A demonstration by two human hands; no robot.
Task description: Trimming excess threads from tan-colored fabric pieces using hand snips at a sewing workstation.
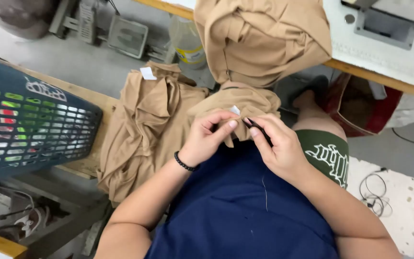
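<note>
A tan garment (245, 103) lies bunched in the person's lap at the centre of the view, with a small white label (235, 110) at its near fold. The left hand (206, 139) pinches that fold just below the label, thumb and forefinger closed on the cloth. The right hand (278, 146) has its grip closed around a small dark tool (259, 129), apparently a thread snip, whose tip touches the fabric beside the label. A black bead bracelet (185, 163) circles the left wrist.

At 12 o'clock from the hands, more tan cloth (264, 38) hangs in a heap over the edge of a sewing-machine bench (384, 52). At 9 to 10 o'clock a pile of tan garments (144, 124), one with its own white tag, rests on a wooden bench (85, 96). Farther out at 9 o'clock, a dark blue plastic basket (29, 124) sits on the same bench, close against the pile. At 2 o'clock a red bag (360, 108) stands on the floor under the machine bench. At 4 o'clock a coiled cable (374, 196) lies on a white block (408, 211). Nothing covers the fold between the hands.
</note>
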